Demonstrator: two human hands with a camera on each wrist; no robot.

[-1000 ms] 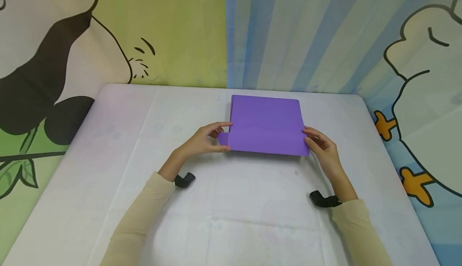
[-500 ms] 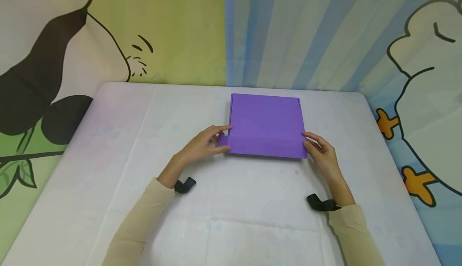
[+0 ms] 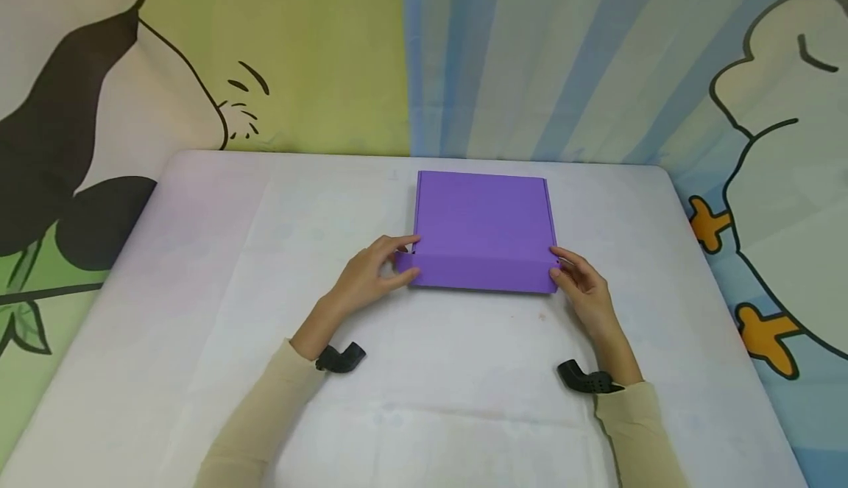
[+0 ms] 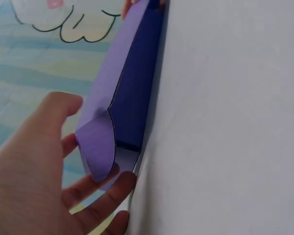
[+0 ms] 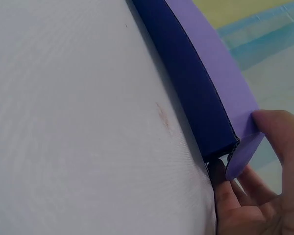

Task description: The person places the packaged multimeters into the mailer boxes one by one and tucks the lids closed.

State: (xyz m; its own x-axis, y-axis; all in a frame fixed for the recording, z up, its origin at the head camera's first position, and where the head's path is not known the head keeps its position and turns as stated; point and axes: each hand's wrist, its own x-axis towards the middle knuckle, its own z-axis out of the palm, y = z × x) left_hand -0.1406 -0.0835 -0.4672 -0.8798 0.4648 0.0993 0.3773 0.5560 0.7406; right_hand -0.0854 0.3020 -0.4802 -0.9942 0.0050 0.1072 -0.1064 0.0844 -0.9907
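A flat purple cardboard box lies on the table, its lid nearly down. Along its near side runs the lid's front flap, with a small side tab at each end. My left hand is at the left end, thumb near the flap and fingertips at the left tab. At the opposite end, my right hand pinches the right tab, thumb on the fold and fingers behind it. The wrist views show the dark blue-looking front face under the flap's edge.
A white cloth covers the table, whose far edge lies just behind the box. Cartoon-printed curtains hang around it. Black wrist mounts sit on both wrists.
The lid's near edge has come down and slightly toward me. Both hands have followed it, the right one moving a little nearer and left. The left tab sticks out less.
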